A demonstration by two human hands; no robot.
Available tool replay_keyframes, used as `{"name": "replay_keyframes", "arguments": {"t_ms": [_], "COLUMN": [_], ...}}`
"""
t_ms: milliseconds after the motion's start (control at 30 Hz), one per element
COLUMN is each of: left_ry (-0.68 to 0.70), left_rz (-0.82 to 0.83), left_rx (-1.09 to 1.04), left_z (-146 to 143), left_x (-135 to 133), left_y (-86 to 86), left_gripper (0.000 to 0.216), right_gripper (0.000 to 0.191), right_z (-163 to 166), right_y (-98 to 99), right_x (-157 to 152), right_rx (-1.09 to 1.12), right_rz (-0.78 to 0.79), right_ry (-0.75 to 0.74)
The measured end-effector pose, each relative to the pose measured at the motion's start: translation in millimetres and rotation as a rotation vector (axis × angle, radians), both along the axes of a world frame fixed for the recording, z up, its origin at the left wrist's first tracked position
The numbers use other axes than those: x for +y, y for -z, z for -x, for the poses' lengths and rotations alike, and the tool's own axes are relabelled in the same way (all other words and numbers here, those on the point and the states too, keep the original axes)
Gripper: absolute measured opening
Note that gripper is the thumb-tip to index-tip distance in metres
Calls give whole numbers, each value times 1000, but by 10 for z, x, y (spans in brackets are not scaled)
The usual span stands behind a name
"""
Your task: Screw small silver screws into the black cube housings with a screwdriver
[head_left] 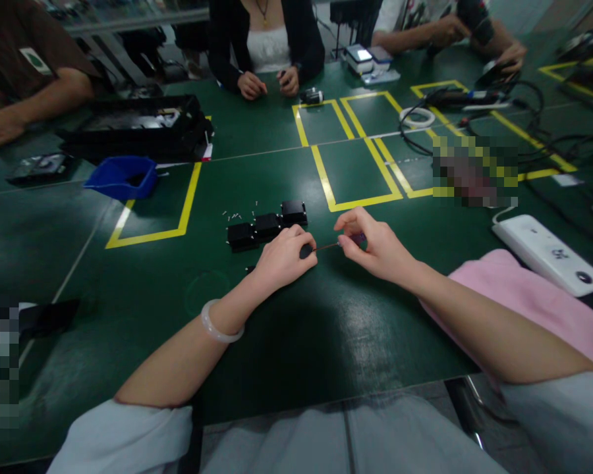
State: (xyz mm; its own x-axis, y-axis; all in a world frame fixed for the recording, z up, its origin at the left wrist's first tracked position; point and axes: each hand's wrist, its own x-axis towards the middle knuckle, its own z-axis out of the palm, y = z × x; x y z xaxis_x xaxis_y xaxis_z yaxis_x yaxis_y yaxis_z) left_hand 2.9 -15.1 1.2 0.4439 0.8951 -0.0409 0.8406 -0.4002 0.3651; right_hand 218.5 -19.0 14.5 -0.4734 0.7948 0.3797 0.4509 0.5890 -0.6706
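My left hand (282, 260) is closed round a small black part (306, 251) resting on the green table (326, 329). My right hand (375, 245) pinches a thin screwdriver (337, 244) with a purple handle, its tip meeting the black part. Just beyond my left hand sit three small black blocks (267, 226) in a row. Several tiny screws (234, 214) lie scattered beside them. A pale bangle circles my left wrist.
A blue tray (121, 176) and a black tray (138, 126) stand at the far left. A white power strip (548, 253) and a pink cloth (524, 303) lie at the right, with cables (474, 105) beyond. Other people's hands rest along the far edge. Yellow tape outlines mark the table.
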Motion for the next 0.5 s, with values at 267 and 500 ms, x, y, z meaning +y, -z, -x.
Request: {"name": "replay_keyframes", "arguments": {"t_ms": [267,500], "left_ry": [5,10], "left_rz": [-6,-8], "left_rx": [-12,-10], "left_z": [-1,5], "left_x": [1,2], "left_y": [4,12], "left_gripper": [22,22], "right_gripper": [8,8], "right_z": [-5,-16], "right_y": [23,43], "right_x": [20,37], "right_rx": [22,13], "right_rz": [28,-21], "right_ry": [51,75]}}
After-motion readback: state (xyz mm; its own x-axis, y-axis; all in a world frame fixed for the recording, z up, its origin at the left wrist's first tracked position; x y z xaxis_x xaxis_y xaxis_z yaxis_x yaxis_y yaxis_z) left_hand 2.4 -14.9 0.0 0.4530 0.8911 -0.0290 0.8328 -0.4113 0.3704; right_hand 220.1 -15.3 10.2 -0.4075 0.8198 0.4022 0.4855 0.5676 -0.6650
